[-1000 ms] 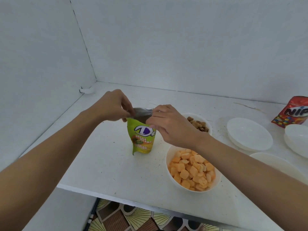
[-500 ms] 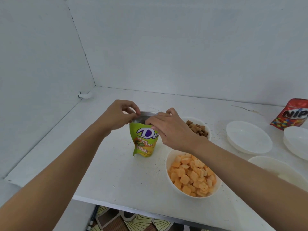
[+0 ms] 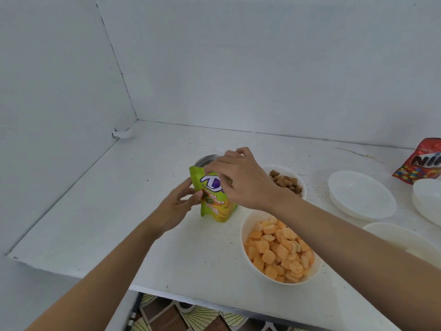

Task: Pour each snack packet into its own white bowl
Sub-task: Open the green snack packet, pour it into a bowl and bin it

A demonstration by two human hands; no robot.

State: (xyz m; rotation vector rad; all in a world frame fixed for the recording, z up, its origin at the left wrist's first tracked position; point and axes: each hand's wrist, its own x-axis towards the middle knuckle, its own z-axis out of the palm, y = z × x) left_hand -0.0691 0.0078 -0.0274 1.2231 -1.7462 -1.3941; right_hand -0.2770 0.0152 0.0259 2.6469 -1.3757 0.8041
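Note:
A green snack packet (image 3: 212,201) stands upright on the white table (image 3: 119,211), its silver mouth open at the top. My right hand (image 3: 241,180) grips the packet's top right edge from above. My left hand (image 3: 179,206) holds its left side lower down, fingers on the front face. To the right, a white bowl (image 3: 248,256) is full of orange puffs. Behind it, another white bowl (image 3: 301,180) holds brown pieces. An empty white bowl (image 3: 361,198) sits further right, and a red candy packet (image 3: 420,163) stands at the far right.
Two more white bowls show at the right edge, one (image 3: 427,201) behind and one (image 3: 401,237) partly hidden by my right forearm. White walls close the left and back. The table's front edge runs below, with patterned floor (image 3: 191,316) under it. Crumbs dot the surface.
My left hand let go of the packet's top and dropped to its left side. My right hand stayed at the top. The packet's mouth is wider open.

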